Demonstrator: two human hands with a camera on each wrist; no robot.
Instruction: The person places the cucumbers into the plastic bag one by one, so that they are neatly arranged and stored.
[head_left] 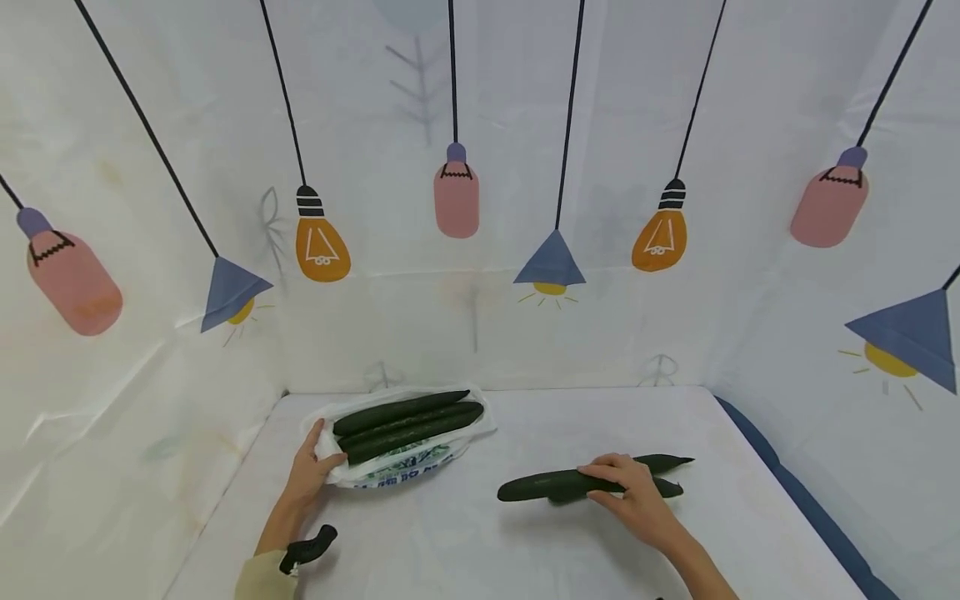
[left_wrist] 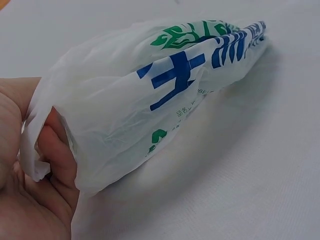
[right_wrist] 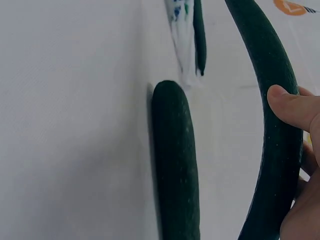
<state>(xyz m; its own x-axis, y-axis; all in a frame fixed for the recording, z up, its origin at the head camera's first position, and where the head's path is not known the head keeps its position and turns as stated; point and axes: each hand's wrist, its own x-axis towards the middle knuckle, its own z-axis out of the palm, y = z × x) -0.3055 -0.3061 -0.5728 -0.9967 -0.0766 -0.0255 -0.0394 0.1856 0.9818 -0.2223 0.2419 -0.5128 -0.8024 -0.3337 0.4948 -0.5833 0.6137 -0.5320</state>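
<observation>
My left hand point(head_left: 306, 468) grips the left end of a white plastic bag point(head_left: 442, 455), printed in blue and green. In the left wrist view, the bag's edge point(left_wrist: 32, 145) is caught between thumb and curled fingers. Dark green cucumbers point(head_left: 408, 433), three in sight, lie side by side in the bag's open top. On the right, my right hand point(head_left: 633, 492) holds a long, slightly curved cucumber point(right_wrist: 270, 60) between thumb and fingers. Below it a second cucumber point(right_wrist: 175, 165) lies on the table, partly hidden by the held one in the head view.
A white cloth covers the table point(head_left: 420, 542). White sheeting point(head_left: 495, 333) printed with hanging lamps encloses its back and sides. Along the right table edge runs a dark blue strip point(head_left: 795, 492). A black strap point(head_left: 309, 550) sits on the left wrist.
</observation>
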